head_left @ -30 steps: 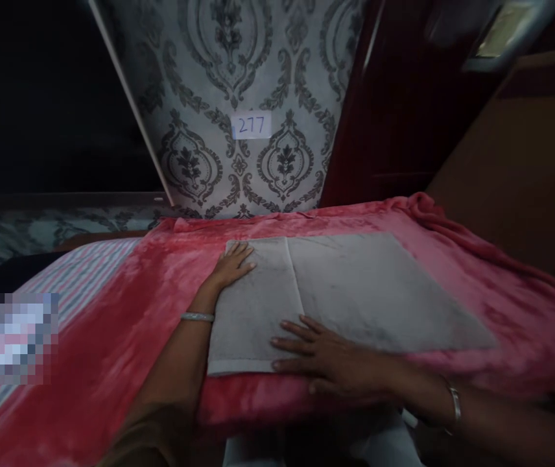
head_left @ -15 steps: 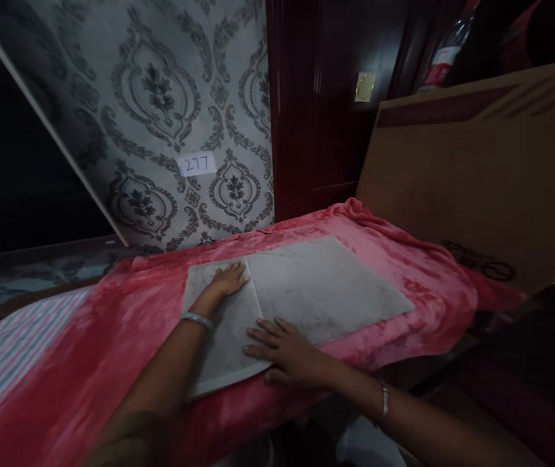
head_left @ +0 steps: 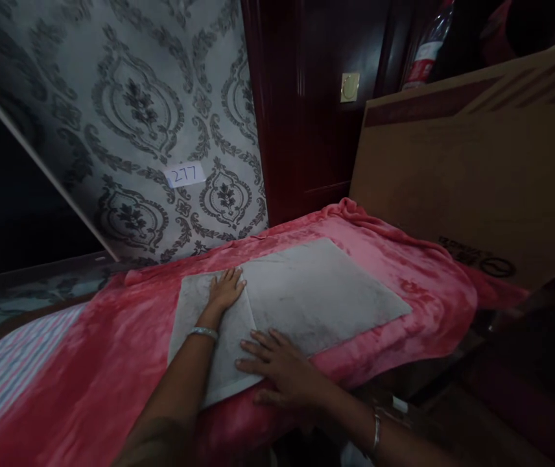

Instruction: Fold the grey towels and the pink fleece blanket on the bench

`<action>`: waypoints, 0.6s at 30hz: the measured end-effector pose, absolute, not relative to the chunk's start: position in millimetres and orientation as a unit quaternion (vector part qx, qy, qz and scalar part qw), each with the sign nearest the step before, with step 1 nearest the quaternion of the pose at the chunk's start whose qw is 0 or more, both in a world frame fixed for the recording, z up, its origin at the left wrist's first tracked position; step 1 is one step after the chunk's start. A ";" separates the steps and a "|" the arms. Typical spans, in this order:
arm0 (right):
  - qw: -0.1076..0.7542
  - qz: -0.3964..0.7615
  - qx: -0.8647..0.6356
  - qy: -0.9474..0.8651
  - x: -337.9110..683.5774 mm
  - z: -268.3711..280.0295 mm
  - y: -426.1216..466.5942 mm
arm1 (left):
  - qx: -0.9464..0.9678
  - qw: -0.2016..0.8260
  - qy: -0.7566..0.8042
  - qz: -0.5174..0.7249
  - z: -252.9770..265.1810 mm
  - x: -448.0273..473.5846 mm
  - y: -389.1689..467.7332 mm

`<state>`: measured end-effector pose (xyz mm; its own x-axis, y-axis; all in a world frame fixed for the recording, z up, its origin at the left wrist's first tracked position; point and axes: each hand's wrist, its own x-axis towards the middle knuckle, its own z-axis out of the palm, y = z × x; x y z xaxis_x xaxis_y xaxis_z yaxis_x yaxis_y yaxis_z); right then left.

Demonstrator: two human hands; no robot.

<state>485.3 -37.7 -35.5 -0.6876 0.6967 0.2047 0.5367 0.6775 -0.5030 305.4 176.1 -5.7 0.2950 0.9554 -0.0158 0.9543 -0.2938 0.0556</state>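
Fingers [head_left: 253, 368] spread, left hand [head_left: 225, 293] and right hand [head_left: 288, 373] lie on grey cloth [head_left: 316, 292] (left forearm [head_left: 180, 383] hides one corner).

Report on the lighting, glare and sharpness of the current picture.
Head view: dim overall, nearly black at lower right; head view: faint sheen on the dark red door; head view: soft shading on the gray cloth; head view: number on the paper label readable; head view: small pixelated patch at the lower left edge.

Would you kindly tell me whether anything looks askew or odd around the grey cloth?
Slightly: the red blanket looks untidy, with its far right edge bunched into folds, whereas the grey cloth lies mostly flat.
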 end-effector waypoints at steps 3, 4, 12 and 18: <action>0.198 0.196 -0.351 -0.894 483.9 -39.6 -36.7 | 0.799 0.035 0.600 0.009 -2.1 309.4 172.4; 0.196 0.192 -0.353 -0.894 483.4 -41.0 -36.3 | 0.797 0.038 0.603 0.009 -1.3 310.8 170.8; 0.198 0.180 -0.358 -0.895 482.1 -41.0 -38.2 | 0.796 0.065 0.602 0.001 4.3 304.0 145.7; 0.210 0.179 -0.357 -0.892 481.9 -43.1 -39.1 | 0.810 0.058 0.583 0.004 8.8 294.5 133.6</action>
